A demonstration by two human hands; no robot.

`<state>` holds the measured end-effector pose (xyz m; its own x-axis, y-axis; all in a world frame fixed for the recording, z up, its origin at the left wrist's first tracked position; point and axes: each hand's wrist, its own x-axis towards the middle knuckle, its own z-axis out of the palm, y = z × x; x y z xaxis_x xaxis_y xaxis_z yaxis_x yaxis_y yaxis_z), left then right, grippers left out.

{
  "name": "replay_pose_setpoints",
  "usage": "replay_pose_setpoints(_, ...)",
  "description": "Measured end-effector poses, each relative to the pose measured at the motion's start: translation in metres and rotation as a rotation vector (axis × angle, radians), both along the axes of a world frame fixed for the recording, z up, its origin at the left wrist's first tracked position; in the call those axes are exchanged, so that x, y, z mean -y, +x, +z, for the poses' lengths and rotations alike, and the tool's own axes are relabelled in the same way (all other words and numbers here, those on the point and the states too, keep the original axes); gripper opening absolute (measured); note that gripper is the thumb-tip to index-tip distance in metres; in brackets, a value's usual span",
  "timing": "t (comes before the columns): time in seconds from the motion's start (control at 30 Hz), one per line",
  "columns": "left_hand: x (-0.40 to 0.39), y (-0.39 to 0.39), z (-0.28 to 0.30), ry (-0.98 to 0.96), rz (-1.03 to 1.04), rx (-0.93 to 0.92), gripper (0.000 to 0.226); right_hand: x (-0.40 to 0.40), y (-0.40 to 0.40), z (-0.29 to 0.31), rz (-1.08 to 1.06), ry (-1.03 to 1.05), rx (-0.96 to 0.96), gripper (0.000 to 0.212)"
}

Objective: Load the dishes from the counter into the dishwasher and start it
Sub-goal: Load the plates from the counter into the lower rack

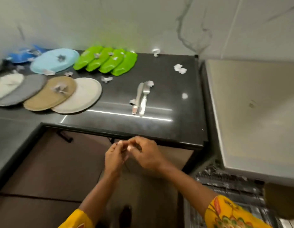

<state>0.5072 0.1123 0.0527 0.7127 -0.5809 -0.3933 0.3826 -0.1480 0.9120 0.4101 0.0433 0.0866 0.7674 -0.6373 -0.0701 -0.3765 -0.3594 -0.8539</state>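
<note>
Meeting below the counter's (pixel 159 139) front edge, the left hand (pixel 114 157) and right hand (pixel 146 155) are touching fingertip to fingertip, fingers curled; something small and dark may be pinched between them, but blur is hiding it, so their hold cannot be told. Yellow patterned sleeves (pixel 228 213) are showing at the bottom.

Head view: the dishes are all sitting on the dark glossy counter, none loaded yet. Four green oblong dishes (pixel 106 60) are overlapping in a row at the back, a light blue plate (pixel 55 60) is lying beside them, with dark blue ware (pixel 24 54) behind it. Nearer, a row of overlapping round plates is running cream (pixel 78 95), tan (pixel 50 93), grey (pixel 22 90), white (pixel 7 84). A knife (pixel 137 98) and fork (pixel 144 100) are lying side by side, well apart from the plates. Crumpled paper scraps (pixel 180 68) are littering the counter and some plates.

The dishwasher rack (pixel 228 183) is showing at lower right, under a pale raised panel (pixel 251 112).

Plates are looking like light, stiff plastic or melamine, probably slick; taking each by the rim is looking best, top of the overlap first. Cutlery is rigid; taking it by the handles.

No readable writing or brand anywhere.
</note>
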Motion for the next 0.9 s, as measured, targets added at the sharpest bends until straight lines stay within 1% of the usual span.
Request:
replay_pose_setpoints(0.07,0.004,0.037,0.017,-0.048,0.037,0.042,0.030,0.009,0.040,0.016,-0.018,-0.018,0.022,0.024)
replay_pose_setpoints(0.17,0.018,0.091,0.039,-0.094,0.102,0.062,0.028,0.021,0.102,0.027,-0.062,-0.008,0.005,0.025)
replay_pose_setpoints(0.33,0.036,0.179,0.056,-0.079,0.201,0.047,0.022,0.036,0.195,0.023,-0.140,0.009,-0.060,0.030)
replay_pose_setpoints(0.5,0.044,0.244,0.053,0.087,0.318,0.107,0.017,0.058,0.260,0.010,-0.216,-0.048,-0.205,0.045)
replay_pose_setpoints(0.57,0.045,0.260,0.049,0.177,0.361,0.116,0.004,0.070,0.277,0.005,-0.229,-0.053,-0.280,0.052)
replay_pose_setpoints(0.63,0.046,0.270,0.047,0.276,0.379,0.097,0.028,0.082,0.292,-0.001,-0.257,-0.069,-0.330,0.056)
replay_pose_setpoints(0.67,0.046,0.273,0.048,0.300,0.383,0.090,0.033,0.088,0.299,-0.002,-0.279,-0.080,-0.342,0.056)
replay_pose_setpoints(0.8,0.052,0.274,0.046,0.306,0.388,0.079,0.039,0.108,0.320,-0.004,-0.318,-0.097,-0.365,0.058)
replay_pose_setpoints(0.9,0.057,0.275,0.045,0.298,0.407,0.038,0.042,0.115,0.329,-0.004,-0.326,-0.079,-0.351,0.060)
